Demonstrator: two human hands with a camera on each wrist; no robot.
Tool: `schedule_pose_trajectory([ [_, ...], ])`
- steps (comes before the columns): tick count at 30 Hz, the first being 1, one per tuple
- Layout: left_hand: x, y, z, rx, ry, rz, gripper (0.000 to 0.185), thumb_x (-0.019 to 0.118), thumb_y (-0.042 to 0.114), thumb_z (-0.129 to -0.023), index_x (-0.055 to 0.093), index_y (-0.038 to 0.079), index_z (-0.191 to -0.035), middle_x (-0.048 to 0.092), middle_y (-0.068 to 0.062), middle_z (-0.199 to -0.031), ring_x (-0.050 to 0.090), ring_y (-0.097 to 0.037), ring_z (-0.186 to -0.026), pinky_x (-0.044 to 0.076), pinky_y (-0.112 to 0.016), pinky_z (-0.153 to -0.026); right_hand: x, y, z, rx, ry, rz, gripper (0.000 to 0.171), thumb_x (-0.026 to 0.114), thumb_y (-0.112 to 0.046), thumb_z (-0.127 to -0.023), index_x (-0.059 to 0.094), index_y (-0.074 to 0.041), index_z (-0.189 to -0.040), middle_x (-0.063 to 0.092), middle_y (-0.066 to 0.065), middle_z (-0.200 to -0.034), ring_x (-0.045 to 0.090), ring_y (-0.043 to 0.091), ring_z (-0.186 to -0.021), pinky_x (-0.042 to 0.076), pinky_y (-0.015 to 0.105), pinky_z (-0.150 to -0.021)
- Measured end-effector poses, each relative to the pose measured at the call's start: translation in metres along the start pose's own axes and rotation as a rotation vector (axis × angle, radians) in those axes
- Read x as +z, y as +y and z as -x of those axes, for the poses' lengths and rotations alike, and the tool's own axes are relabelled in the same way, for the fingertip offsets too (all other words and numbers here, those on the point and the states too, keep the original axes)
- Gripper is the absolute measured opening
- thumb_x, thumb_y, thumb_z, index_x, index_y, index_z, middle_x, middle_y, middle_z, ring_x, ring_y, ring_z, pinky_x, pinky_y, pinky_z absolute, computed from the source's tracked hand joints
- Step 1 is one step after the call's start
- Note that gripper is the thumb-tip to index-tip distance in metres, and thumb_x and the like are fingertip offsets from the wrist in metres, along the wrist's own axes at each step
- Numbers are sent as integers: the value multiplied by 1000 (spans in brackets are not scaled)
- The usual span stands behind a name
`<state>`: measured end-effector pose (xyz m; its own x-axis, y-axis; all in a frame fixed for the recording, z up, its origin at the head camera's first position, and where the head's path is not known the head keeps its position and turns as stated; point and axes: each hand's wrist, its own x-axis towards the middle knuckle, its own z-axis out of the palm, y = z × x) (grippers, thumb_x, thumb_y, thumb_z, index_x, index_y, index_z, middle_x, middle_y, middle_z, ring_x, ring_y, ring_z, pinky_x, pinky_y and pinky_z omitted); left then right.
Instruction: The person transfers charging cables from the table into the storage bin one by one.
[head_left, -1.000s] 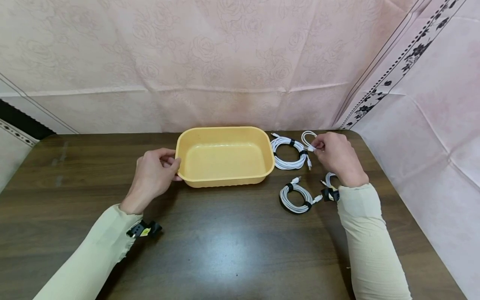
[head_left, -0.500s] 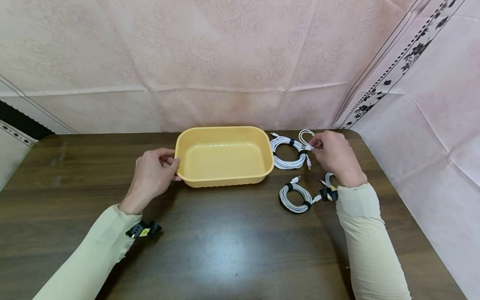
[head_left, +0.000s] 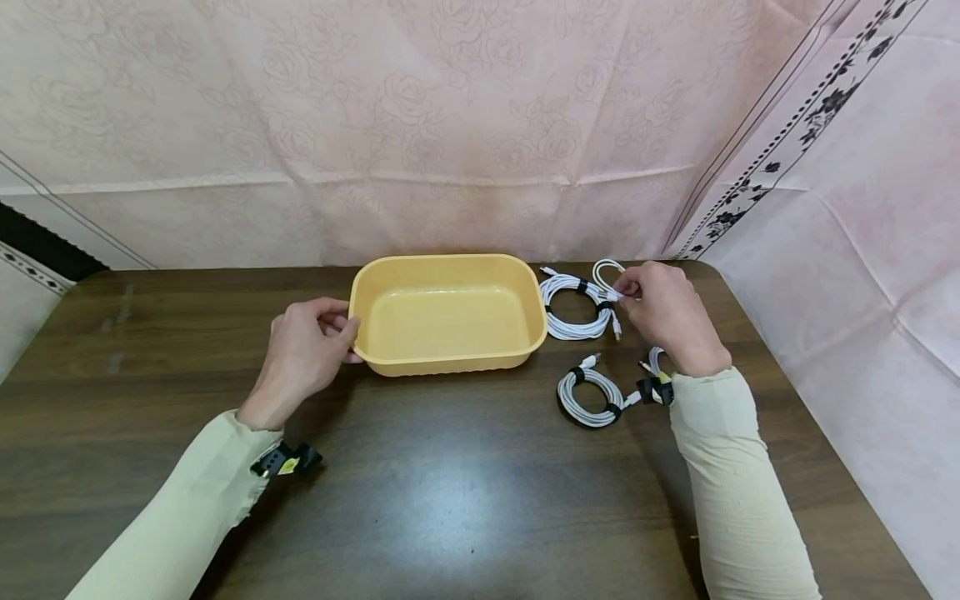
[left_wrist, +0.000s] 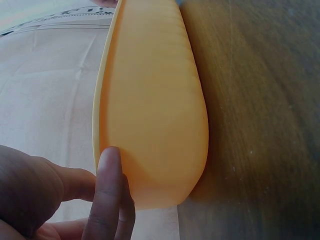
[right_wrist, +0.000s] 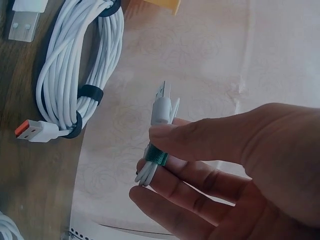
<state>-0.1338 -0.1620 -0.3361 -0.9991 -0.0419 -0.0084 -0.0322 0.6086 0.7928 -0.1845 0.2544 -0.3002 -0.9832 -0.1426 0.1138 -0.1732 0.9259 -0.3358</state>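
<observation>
**One hand on the tub, the other pinching a cable**

The left hand [head_left: 309, 352] curls round the left end of the yellow tub [head_left: 448, 360], thumb on the rim and fingers [left_wrist: 107, 190] against the outer wall. The tub sits on the dark wooden table [head_left: 465, 500], toward the back.

The right hand [head_left: 667, 315] pinches a small bundled white cable [right_wrist: 159, 131] between thumb and fingertips; a dark green band wraps it (the plug end pokes up above the thumb). The hand holds it just to the right of the tub, beside a larger coiled white cable [head_left: 577, 305] lying flat on the table. Another coil [head_left: 591, 397] lies nearer the person, and a third peeks out behind the right wrist.

Compared with a second ago, the right hand and its cable have edged slightly left, toward the tub. The left hand and the tub have not moved.
</observation>
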Motion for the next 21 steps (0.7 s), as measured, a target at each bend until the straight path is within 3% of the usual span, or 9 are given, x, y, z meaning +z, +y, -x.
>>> schedule_pose_trajectory([
  [21,0,0,0,-3,1,6,34,60,13,-101,63,-6,-129,68,-21,-100,72,-13,-66,66,-32,-63,0,-5,0,-13,19,-15,15,64,-4,-94,76,-2,-103,75,19,-102,69,36,-96,56,56,-81],
])
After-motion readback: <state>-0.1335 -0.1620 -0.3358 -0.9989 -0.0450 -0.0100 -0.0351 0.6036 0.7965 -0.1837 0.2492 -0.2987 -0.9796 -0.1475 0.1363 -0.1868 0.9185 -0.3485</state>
